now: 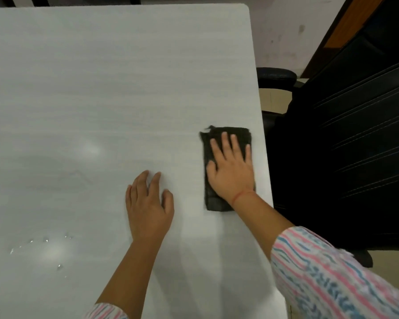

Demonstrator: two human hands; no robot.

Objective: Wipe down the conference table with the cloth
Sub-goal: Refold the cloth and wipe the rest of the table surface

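Your right hand lies flat on the folded dark cloth, fingers straight and slightly spread, pressing it to the table rather than gripping it; nothing is curled round the fabric. The cloth sits at about 3 o'clock from the middle of the view, just beside the table's right edge, its long side running along that edge. Your left hand rests on the bare tabletop at about 6 o'clock, near the cloth but apart from it, fingers relaxed and holding nothing. A black chair stands beyond the edge at 3 o'clock. As for progress, you look to be somewhere in the middle of the job, working the right-hand border. A scatter of water drops shows at 8 o'clock, well apart from the cloth, so that patch has most likely not been wiped. The wide stretch from 10 to 12 o'clock shows no marks either way, and you cannot tell from here whether it has been covered. Judging by that, the wet corner and probably the far side are left.
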